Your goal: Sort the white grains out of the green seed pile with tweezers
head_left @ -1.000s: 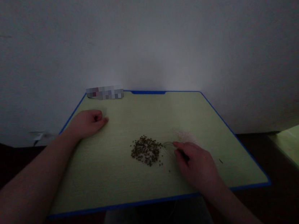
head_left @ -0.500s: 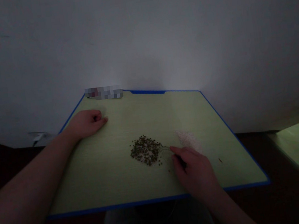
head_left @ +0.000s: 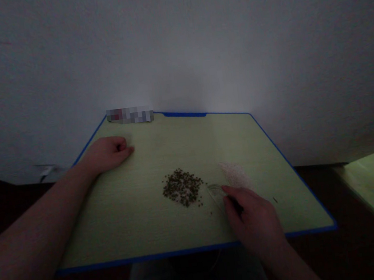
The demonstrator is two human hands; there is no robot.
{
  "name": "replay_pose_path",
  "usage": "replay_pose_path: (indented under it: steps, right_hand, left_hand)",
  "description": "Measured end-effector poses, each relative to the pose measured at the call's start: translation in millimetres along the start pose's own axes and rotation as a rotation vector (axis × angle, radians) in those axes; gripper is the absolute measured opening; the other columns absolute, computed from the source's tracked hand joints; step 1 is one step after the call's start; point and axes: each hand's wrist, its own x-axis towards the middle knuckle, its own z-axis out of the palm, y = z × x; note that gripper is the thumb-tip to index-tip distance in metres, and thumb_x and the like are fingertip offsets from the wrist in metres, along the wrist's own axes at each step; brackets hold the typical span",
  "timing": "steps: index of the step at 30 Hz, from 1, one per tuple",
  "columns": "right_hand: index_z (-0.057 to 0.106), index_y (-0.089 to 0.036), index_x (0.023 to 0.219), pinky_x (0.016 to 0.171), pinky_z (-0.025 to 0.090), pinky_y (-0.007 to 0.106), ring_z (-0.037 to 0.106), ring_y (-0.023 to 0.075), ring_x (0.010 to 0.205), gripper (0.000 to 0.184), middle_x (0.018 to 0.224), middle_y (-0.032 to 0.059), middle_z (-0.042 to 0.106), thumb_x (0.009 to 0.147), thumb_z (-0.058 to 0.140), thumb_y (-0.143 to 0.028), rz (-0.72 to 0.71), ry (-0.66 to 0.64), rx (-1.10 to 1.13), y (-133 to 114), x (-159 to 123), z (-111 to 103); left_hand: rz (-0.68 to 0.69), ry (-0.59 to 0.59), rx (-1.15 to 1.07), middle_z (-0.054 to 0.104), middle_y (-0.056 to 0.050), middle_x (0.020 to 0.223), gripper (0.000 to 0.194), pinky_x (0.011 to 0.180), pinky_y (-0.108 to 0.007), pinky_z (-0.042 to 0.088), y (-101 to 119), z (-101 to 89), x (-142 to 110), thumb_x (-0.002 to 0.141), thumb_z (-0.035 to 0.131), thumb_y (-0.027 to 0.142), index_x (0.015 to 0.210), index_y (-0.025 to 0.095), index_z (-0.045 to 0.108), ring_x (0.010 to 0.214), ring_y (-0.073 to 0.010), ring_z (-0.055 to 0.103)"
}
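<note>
In the head view, the right hand (head_left: 256,215) has drawn back from the heap, toward its own side, compared with the frame before. It pinches a thin, clear plastic piece with a curved edge (head_left: 216,192) between thumb and index finger. The piece's leading corner met the edge of the heap of small dark grains mixed with pale ones (head_left: 182,189) then; now I see a narrow gap, with a single dark grain by that corner. The left hand (head_left: 108,153) hardly differs, loosely curled, with nothing visible in it, resting well beyond and to the left of the grip.

The mixed heap lies left of the grip. Just beyond the grip is a spread of fine pinkish-white grains (head_left: 234,174), partly behind the fingers. To the right sits a tiny dark sliver (head_left: 275,200); a stray dark grain (head_left: 211,213) lies to the left, short of the heap. Far off to the left, past the left hand, is a pixelated flat object (head_left: 130,115) on the pale green tabletop with blue edging (head_left: 160,147). The stray grains between piece and heap are all that stands there.

The clear piece points left and away from the person, corner toward the heap. Its straight edge slants back rightward to the palm; fingers hide the rest, so I can't tell its long axis.
</note>
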Motion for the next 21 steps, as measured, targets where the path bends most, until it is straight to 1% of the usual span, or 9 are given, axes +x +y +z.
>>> replay_pose_path:
  steps: [6, 13, 16, 21]
  right_hand:
    - [0.072, -0.015, 0.103, 0.07, 0.059, 0.033, 0.072, 0.0214, 0.077, 0.03, 0.091, 0.0096, 0.076, 0.088, 0.046, -0.019, 0.02, -0.007, -0.034, -5.7, 6.9, 6.4]
    - [0.072, -0.016, 0.1, 0.07, 0.059, 0.034, 0.072, 0.0218, 0.074, 0.029, 0.088, 0.0092, 0.076, 0.086, 0.048, -0.021, 0.068, 0.036, -0.109, 9.0, 4.1, -1.8]
    - [0.072, -0.017, 0.101, 0.072, 0.06, 0.034, 0.073, 0.0224, 0.077, 0.028, 0.091, 0.0092, 0.076, 0.086, 0.048, -0.022, 0.086, 0.047, -0.12, 14.0, 3.0, -3.2]
    - [0.072, -0.016, 0.1, 0.075, 0.059, 0.035, 0.073, 0.0222, 0.079, 0.028, 0.093, 0.0099, 0.076, 0.087, 0.048, -0.022, 0.059, 0.063, -0.089, 15.0, 5.5, -1.2]
  left_hand:
    - [0.005, -0.009, -0.005, 0.039, 0.003, 0.049, 0.038, 0.055, -0.029, 0.027, 6.1, -3.6, -4.3, 0.08, 0.049, 0.051, 0.059, 0.021, 0.04, 0.055, -0.0128, 0.038]
    - [0.008, -0.015, -0.011, 0.041, 0.003, 0.049, 0.037, 0.056, -0.029, 0.027, -1.3, -2.9, -4.6, 0.08, 0.049, 0.051, 0.059, 0.022, 0.039, 0.055, -0.0133, 0.039]
    - [0.005, -0.011, 0.012, 0.042, 0.003, 0.049, 0.037, 0.055, -0.03, 0.028, -2.4, -3.3, -4.4, 0.079, 0.049, 0.051, 0.059, 0.022, 0.039, 0.054, -0.0139, 0.04]
    - [0.021, -0.01, -0.012, 0.041, 0.003, 0.049, 0.036, 0.055, -0.029, 0.027, -0.4, -4.8, -5.9, 0.08, 0.049, 0.049, 0.059, 0.021, 0.04, 0.054, -0.0129, 0.039]
